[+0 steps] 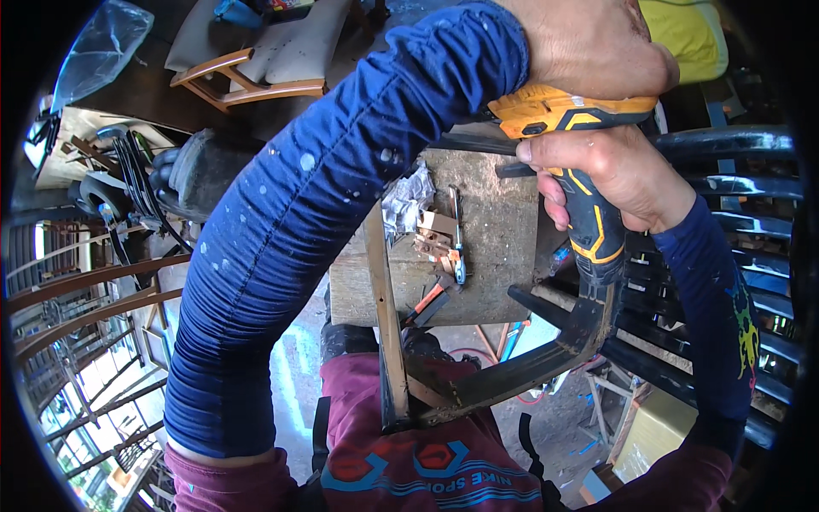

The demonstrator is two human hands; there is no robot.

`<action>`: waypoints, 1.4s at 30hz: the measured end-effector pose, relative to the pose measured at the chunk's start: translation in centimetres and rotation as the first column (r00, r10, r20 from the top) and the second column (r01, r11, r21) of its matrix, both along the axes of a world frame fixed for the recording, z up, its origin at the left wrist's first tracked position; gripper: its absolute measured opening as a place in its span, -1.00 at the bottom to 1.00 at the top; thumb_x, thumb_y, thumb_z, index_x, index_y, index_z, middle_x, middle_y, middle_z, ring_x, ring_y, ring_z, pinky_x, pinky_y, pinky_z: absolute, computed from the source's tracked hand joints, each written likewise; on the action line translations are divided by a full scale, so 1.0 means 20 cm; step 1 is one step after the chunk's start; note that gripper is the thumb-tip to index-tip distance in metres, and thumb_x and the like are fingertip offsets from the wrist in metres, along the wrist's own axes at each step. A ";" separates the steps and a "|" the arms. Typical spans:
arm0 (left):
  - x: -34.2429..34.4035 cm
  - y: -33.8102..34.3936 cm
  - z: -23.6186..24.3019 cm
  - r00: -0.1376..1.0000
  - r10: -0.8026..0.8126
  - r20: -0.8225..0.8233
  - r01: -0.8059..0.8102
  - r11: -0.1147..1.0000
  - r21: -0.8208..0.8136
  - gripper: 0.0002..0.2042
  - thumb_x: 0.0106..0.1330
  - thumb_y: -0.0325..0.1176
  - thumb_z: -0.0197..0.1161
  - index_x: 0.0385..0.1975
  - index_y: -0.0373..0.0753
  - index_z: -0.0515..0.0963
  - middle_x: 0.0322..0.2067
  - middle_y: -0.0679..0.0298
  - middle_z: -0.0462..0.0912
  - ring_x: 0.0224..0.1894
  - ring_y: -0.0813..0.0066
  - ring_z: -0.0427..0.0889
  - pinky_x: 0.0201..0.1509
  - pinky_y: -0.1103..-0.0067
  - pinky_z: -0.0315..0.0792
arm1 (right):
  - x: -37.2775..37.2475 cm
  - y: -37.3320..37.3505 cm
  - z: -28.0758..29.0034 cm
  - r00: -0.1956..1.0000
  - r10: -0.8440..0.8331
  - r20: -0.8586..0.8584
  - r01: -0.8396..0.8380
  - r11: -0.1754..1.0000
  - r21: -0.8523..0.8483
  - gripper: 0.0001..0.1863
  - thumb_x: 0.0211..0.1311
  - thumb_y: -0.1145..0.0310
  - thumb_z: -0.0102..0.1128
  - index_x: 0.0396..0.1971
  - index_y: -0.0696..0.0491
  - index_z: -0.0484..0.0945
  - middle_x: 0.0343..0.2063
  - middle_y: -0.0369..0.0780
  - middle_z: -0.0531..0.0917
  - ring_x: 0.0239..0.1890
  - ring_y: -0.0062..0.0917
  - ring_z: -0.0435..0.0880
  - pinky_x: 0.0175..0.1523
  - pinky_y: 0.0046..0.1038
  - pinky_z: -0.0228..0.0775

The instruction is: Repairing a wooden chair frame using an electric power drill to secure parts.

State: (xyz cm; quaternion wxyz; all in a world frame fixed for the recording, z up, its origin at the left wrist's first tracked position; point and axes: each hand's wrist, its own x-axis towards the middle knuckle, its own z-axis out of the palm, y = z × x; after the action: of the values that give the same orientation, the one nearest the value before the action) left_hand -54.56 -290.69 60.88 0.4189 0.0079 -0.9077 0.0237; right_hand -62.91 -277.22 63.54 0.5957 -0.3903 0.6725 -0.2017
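Observation:
My right hand (618,166) is closed around a yellow-and-black cordless drill (593,218). Its nose points down at the bend of a dark wooden chair frame (503,388). My left hand (589,47) lies over the yellow base (572,111) of the drill, seen from its back; its fingers are hidden. A pale wooden rail (384,299) joins the dark frame in front of my body. Beyond it, a wooden work board (503,205) carries a screwdriver (459,243), a hammer (428,300), small wood blocks (437,235) and crumpled clear plastic (408,200).
Glossy black curved frames (742,183) stand stacked along the right. Padded wooden chairs (273,55) are at the far left, with bent wooden parts (94,277) nearer. A cardboard box (657,431) stands on the floor at lower right. Yellow fabric (687,38) shows at the top right.

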 end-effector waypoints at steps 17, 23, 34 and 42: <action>0.75 -0.18 -0.57 0.984 -0.127 0.128 -0.120 0.070 0.990 -0.15 0.50 0.43 -0.38 0.42 -0.18 0.37 0.29 0.06 0.53 0.30 0.26 0.52 0.46 0.34 0.25 | -0.15 -0.03 -0.13 0.982 0.060 0.180 -0.063 0.998 0.008 -0.83 0.27 0.33 0.26 -0.31 0.12 0.53 -0.62 -0.27 0.56 -0.65 -0.56 0.57 -0.51 -0.43 0.51; 0.74 -0.15 -0.84 0.982 -0.125 -0.140 0.116 -0.184 0.976 -0.04 0.40 0.56 -0.48 0.53 -0.07 0.23 0.41 -0.09 0.36 0.49 0.07 0.26 0.59 0.18 -0.02 | -0.16 -0.06 -0.12 0.982 0.063 0.179 -0.071 0.997 0.040 -0.83 0.29 0.35 0.27 -0.30 0.13 0.54 -0.61 -0.27 0.58 -0.64 -0.58 0.58 -0.50 -0.44 0.51; 0.72 -0.12 -0.80 0.992 -0.077 -0.099 0.095 -0.056 0.994 -0.03 0.35 0.60 -0.45 0.56 -0.01 0.18 0.46 0.00 0.29 0.51 0.11 0.21 0.62 0.12 -0.12 | -0.18 -0.09 -0.13 0.980 0.065 0.188 -0.075 0.996 0.048 -0.78 0.28 0.36 0.29 -0.18 0.16 0.55 -0.61 -0.28 0.58 -0.65 -0.56 0.59 -0.50 -0.45 0.50; 0.72 -0.12 -0.78 0.988 -0.121 -0.092 0.092 -0.008 0.996 -0.04 0.37 0.58 -0.47 0.57 0.00 0.15 0.47 0.03 0.29 0.50 0.14 0.24 0.60 0.12 -0.07 | -0.17 -0.11 -0.13 0.989 0.064 0.137 -0.076 0.994 0.085 -0.86 0.30 0.37 0.27 -0.28 0.13 0.57 -0.62 -0.28 0.58 -0.63 -0.53 0.60 -0.49 -0.45 0.46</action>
State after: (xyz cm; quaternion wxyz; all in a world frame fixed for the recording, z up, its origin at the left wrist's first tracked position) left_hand -40.14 -293.10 45.31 0.2820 0.2325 -0.6607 -0.6557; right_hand -66.31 -279.44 61.00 0.6630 -0.3720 0.6254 -0.1761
